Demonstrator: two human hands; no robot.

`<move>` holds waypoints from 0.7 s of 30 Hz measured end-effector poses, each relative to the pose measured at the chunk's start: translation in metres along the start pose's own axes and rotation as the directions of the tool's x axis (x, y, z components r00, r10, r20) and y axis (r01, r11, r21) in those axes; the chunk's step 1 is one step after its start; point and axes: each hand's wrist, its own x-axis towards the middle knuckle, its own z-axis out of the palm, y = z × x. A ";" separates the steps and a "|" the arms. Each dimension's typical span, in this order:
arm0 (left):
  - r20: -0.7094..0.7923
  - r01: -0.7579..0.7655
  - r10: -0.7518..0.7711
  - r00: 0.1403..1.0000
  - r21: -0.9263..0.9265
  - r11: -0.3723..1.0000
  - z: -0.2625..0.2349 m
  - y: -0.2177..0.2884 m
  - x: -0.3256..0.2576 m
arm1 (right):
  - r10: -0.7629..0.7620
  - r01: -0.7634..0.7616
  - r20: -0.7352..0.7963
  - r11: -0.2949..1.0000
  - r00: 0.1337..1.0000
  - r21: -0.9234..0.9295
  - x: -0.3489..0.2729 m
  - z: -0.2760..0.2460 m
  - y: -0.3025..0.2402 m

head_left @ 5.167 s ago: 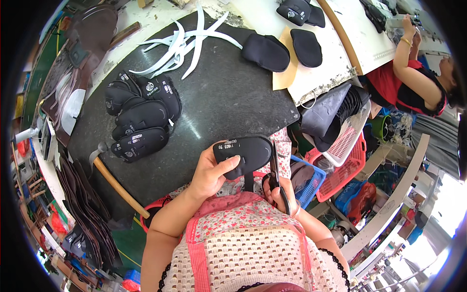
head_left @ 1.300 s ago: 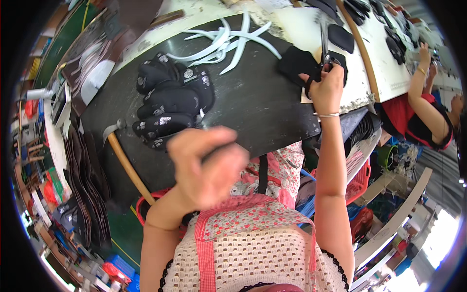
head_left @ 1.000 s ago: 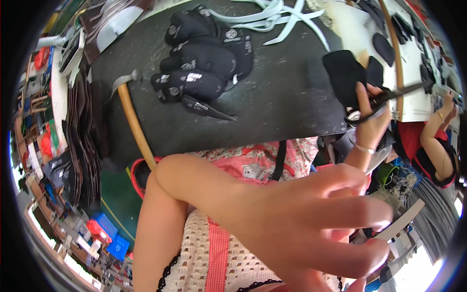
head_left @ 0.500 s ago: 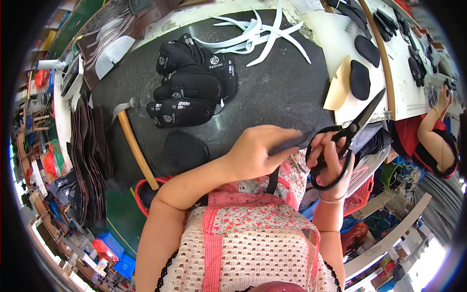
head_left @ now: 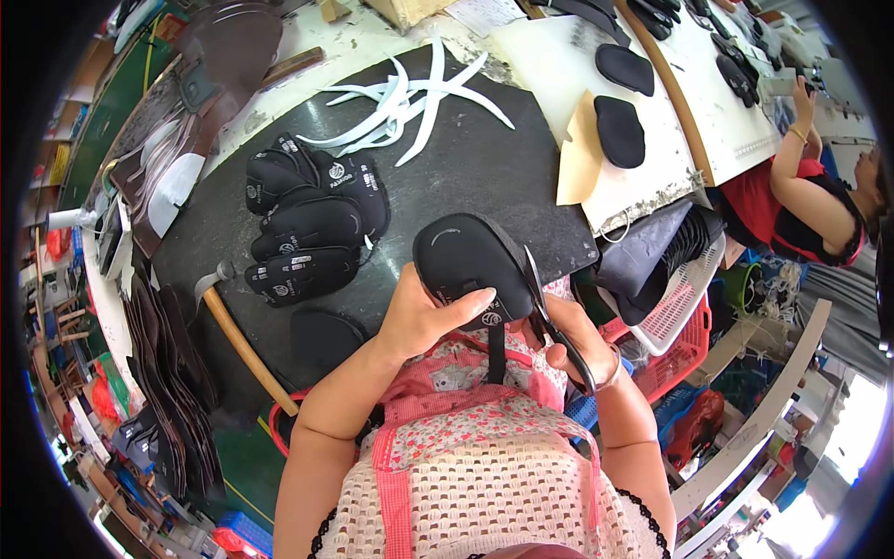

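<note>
My left hand (head_left: 424, 317) holds a black padded shoe piece (head_left: 466, 263) by its near end, just above my lap at the edge of the dark work mat (head_left: 466, 158). My right hand (head_left: 573, 335) grips black-handled scissors (head_left: 542, 307), whose blades lie along the right side of that piece. A pile of similar black pieces with white print (head_left: 307, 228) lies on the mat to the left. One more black piece (head_left: 321, 337) lies flat near the mat's front edge.
A hammer (head_left: 237, 331) with a wooden handle lies at the mat's left front. White curved strips (head_left: 410, 98) lie at the back. Black pieces (head_left: 619, 130) rest on a white board, right. Another person in red (head_left: 801, 200) works at far right. A red basket (head_left: 670, 326) stands beside me.
My left hand has taken up a black piece and raised it before me. My right hand has brought the scissors from the right in against the piece's edge.
</note>
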 end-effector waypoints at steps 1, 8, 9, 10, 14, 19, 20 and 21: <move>-0.002 0.010 -0.010 1.000 -0.012 1.000 0.001 0.000 0.000 | -0.003 0.003 -0.008 1.000 1.000 -0.015 0.001 0.000 -0.002; 0.031 0.058 -0.057 0.998 -0.041 0.997 0.003 -0.002 0.001 | 0.013 -0.013 -0.021 1.000 1.000 -0.023 -0.009 -0.001 -0.004; 0.034 0.056 -0.055 0.998 -0.038 0.998 0.004 -0.002 0.001 | 0.037 -0.037 -0.028 0.999 0.999 -0.024 -0.011 0.000 -0.004; 0.036 0.054 -0.053 0.998 -0.052 0.997 0.004 -0.002 0.001 | 0.034 -0.035 -0.031 0.999 0.999 -0.025 -0.013 0.000 -0.004; 0.060 0.078 -0.075 0.995 -0.048 0.996 0.004 -0.007 0.001 | 0.095 -0.104 -0.095 0.990 0.991 -0.098 -0.023 0.007 -0.002; 0.152 0.094 -0.100 0.983 0.047 0.994 0.009 -0.008 -0.001 | 0.005 -0.007 -0.164 1.000 0.986 -0.015 -0.020 0.017 -0.002; 0.182 0.093 -0.098 0.979 0.036 0.995 0.011 -0.009 -0.001 | -0.035 0.035 -0.213 0.999 0.976 -0.004 -0.019 0.019 -0.003; 0.184 0.095 -0.100 0.978 0.037 0.995 0.011 -0.010 -0.001 | -0.009 0.010 -0.189 1.000 0.982 0.004 -0.021 0.018 -0.005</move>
